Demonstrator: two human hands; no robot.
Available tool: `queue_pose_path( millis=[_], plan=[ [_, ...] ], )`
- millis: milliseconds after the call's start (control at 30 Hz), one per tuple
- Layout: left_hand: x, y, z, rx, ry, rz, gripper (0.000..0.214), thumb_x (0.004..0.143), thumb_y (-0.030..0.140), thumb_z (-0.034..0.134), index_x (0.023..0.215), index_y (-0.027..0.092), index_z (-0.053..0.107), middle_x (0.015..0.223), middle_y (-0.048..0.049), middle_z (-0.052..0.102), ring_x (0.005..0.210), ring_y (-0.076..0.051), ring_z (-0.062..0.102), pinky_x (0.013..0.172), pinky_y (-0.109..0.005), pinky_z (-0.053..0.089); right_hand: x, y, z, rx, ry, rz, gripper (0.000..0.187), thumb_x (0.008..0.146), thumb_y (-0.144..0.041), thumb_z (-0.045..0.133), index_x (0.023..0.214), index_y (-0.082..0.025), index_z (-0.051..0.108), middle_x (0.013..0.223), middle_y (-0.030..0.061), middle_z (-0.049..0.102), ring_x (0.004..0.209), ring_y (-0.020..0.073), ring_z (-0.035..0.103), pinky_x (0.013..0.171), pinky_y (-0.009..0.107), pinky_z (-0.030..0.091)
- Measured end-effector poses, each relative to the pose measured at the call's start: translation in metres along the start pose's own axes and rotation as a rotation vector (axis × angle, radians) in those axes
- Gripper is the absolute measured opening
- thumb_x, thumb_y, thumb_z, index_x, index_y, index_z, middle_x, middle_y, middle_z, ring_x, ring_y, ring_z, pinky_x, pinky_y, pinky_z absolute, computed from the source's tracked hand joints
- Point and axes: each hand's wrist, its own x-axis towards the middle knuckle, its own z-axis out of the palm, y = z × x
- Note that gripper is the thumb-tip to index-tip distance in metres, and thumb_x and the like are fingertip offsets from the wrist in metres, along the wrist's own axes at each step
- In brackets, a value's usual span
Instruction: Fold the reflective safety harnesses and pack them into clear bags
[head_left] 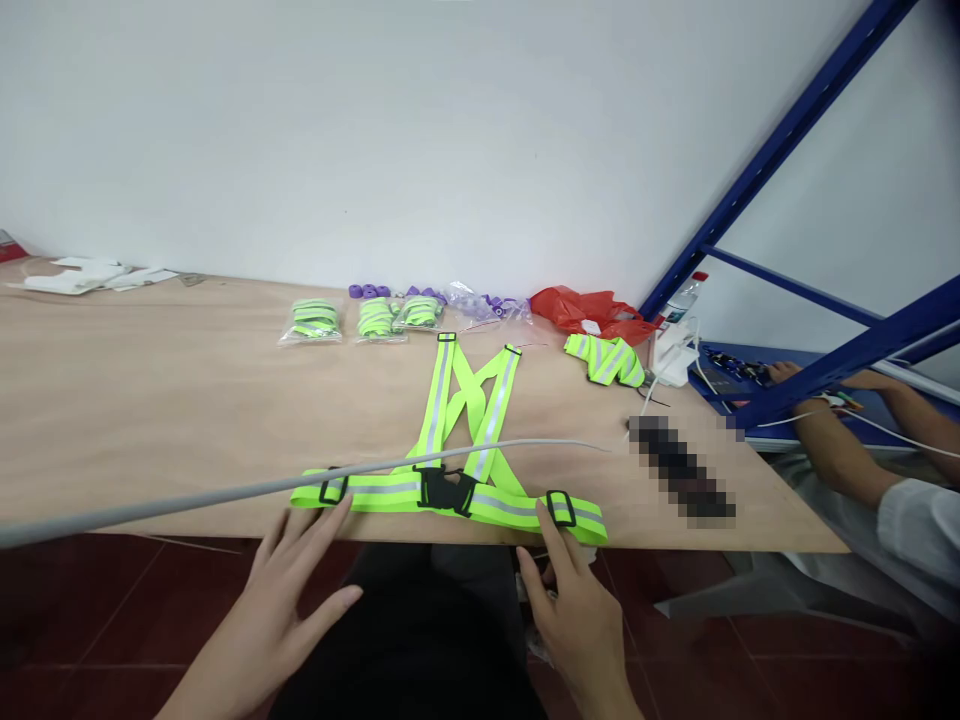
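Observation:
A neon yellow-green reflective harness point(491, 423) lies spread on the table, its silver-striped shoulder straps crossing toward the back. Its waist belt runs along the front edge, with a black buckle point(445, 491) fastened in the middle. My left hand point(289, 585) has its fingers spread, the tips at the belt's left part beside a black slider point(334, 487). My right hand point(574, 600) is also spread, its fingertips at the belt near the right slider point(561, 508). Neither hand grips anything. A grey cable point(300, 482) crosses the view in front of the harness.
Behind the harness lie bagged yellow-green straps point(313, 319), purple rolls point(369, 291), a red plastic bag point(589, 310) and a loose folded strap point(606, 360). A bottle point(684, 297) and white power strip point(673, 353) stand by a blue frame point(780, 150). Another person's arms point(840, 440) are at right.

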Motion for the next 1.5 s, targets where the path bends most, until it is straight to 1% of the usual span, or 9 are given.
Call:
queue_pose_path(
  millis=[200, 367, 500, 700, 867, 1067, 1200, 1400, 1500],
  plan=[
    [0.032, 0.029, 0.0, -0.094, -0.09, -0.012, 0.074, 0.101, 0.046, 0.051, 0.163, 0.038, 0.012, 0.152, -0.0087, 0.052, 0.142, -0.037, 0.046, 0.11, -0.058, 0.045, 0.007, 0.0, -0.004, -0.045, 0.11, -0.178, 0.038, 0.101, -0.035, 0.053, 0.136, -0.021, 0.061, 0.103, 0.0105, 0.076, 0.092, 0.0275, 0.071, 0.077, 0.038, 0.056],
    [0.044, 0.047, 0.009, -0.172, -0.133, -0.057, 0.076, 0.102, 0.05, 0.049, 0.164, 0.034, 0.008, 0.155, -0.0142, 0.047, 0.145, -0.039, 0.041, 0.11, -0.061, 0.044, 0.005, -0.004, 0.001, -0.002, 0.127, -0.243, 0.036, 0.099, -0.023, 0.057, 0.135, -0.019, 0.06, 0.102, 0.0089, 0.077, 0.094, 0.0253, 0.07, 0.082, 0.039, 0.052],
    [0.056, 0.072, 0.016, -0.26, -0.072, -0.004, 0.077, 0.102, 0.046, 0.05, 0.164, 0.032, 0.007, 0.16, -0.0149, 0.037, 0.151, -0.037, 0.033, 0.116, -0.058, 0.041, 0.006, -0.011, 0.001, 0.064, 0.175, -0.268, 0.035, 0.096, -0.016, 0.059, 0.131, -0.02, 0.062, 0.1, 0.008, 0.078, 0.092, 0.0233, 0.072, 0.081, 0.037, 0.053],
    [0.073, 0.1, 0.021, -0.337, -0.023, 0.102, 0.065, 0.101, 0.035, 0.053, 0.159, 0.03, 0.025, 0.161, -0.0136, 0.034, 0.15, -0.033, 0.033, 0.119, -0.054, 0.039, 0.015, -0.031, -0.002, 0.267, 0.189, -0.258, 0.04, 0.092, -0.012, 0.061, 0.13, -0.025, 0.065, 0.101, 0.0081, 0.076, 0.092, 0.0233, 0.072, 0.082, 0.038, 0.058],
    [0.083, 0.102, 0.024, -0.276, -0.014, 0.226, 0.047, 0.1, 0.029, 0.053, 0.147, 0.024, 0.044, 0.166, -0.0133, 0.026, 0.154, -0.035, 0.023, 0.122, -0.056, 0.034, 0.048, -0.043, 0.001, 0.583, 0.037, -0.086, 0.053, 0.092, -0.021, 0.063, 0.144, -0.026, 0.052, 0.133, 0.0117, 0.068, 0.119, 0.0267, 0.067, 0.095, 0.041, 0.06],
    [0.088, 0.096, 0.027, -0.18, -0.026, 0.302, 0.026, 0.102, 0.027, 0.05, 0.126, 0.021, 0.058, 0.161, -0.0139, 0.037, 0.15, -0.035, 0.033, 0.121, -0.062, 0.03, 0.081, -0.037, -0.001, 0.756, -0.19, -0.015, 0.059, 0.086, -0.027, 0.073, 0.142, -0.025, 0.055, 0.13, 0.0104, 0.07, 0.112, 0.0256, 0.069, 0.092, 0.04, 0.061],
    [0.089, 0.094, 0.029, -0.187, -0.028, 0.328, 0.02, 0.101, 0.024, 0.049, 0.117, 0.02, 0.061, 0.159, -0.0146, 0.041, 0.147, -0.034, 0.037, 0.121, -0.063, 0.031, 0.086, -0.04, 0.0, 0.869, -0.253, 0.081, 0.056, 0.084, -0.027, 0.074, 0.137, -0.025, 0.057, 0.119, 0.0065, 0.073, 0.103, 0.0222, 0.072, 0.089, 0.036, 0.061],
    [0.092, 0.09, 0.022, -0.286, -0.031, 0.37, 0.019, 0.099, 0.019, 0.051, 0.115, 0.02, 0.061, 0.162, -0.0121, 0.036, 0.15, -0.032, 0.032, 0.121, -0.056, 0.036, 0.084, -0.045, 0.008, 0.987, -0.332, 0.186, 0.06, 0.083, -0.028, 0.074, 0.139, -0.025, 0.052, 0.136, 0.0098, 0.066, 0.117, 0.0236, 0.068, 0.095, 0.036, 0.06],
    [0.093, 0.078, 0.016, -0.426, -0.053, 0.338, 0.018, 0.099, 0.019, 0.052, 0.116, 0.023, 0.057, 0.154, -0.0123, 0.047, 0.143, -0.028, 0.044, 0.115, -0.048, 0.045, 0.085, -0.045, 0.006, 1.039, -0.357, 0.178, 0.058, 0.085, -0.026, 0.071, 0.14, -0.025, 0.05, 0.137, 0.0098, 0.065, 0.12, 0.0227, 0.066, 0.098, 0.035, 0.059]
  ],
)
